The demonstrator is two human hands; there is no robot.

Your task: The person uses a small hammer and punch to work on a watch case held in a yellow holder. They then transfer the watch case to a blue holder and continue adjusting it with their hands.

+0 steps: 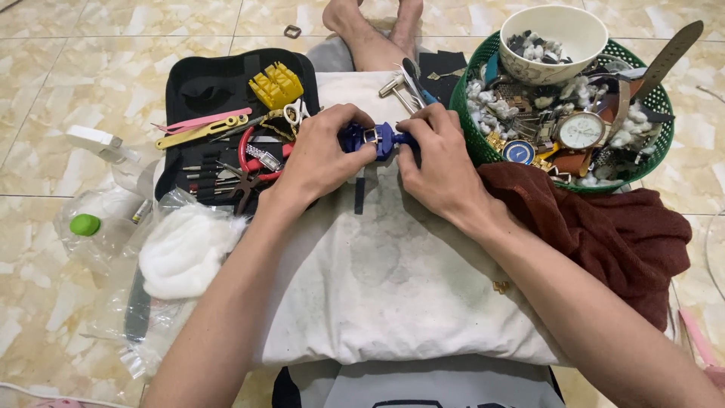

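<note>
The blue tool (375, 139), at 12 o'clock on your cushion (393, 279), was clamped by your left hand (321, 160) and right hand (438, 162); a slip could have flung its small buckle toward the basket (472, 132) at 2 o'clock.

I have one view only, from the camera worn on the head. It looks steeply down and forward over my lap, close enough that both forearms enter from the bottom edge. The off-white cloth cushion (393, 279) fills the middle; beige marble-patterned floor tiles (68, 91) frame it, my bare feet (374, 23) at the top.
</note>
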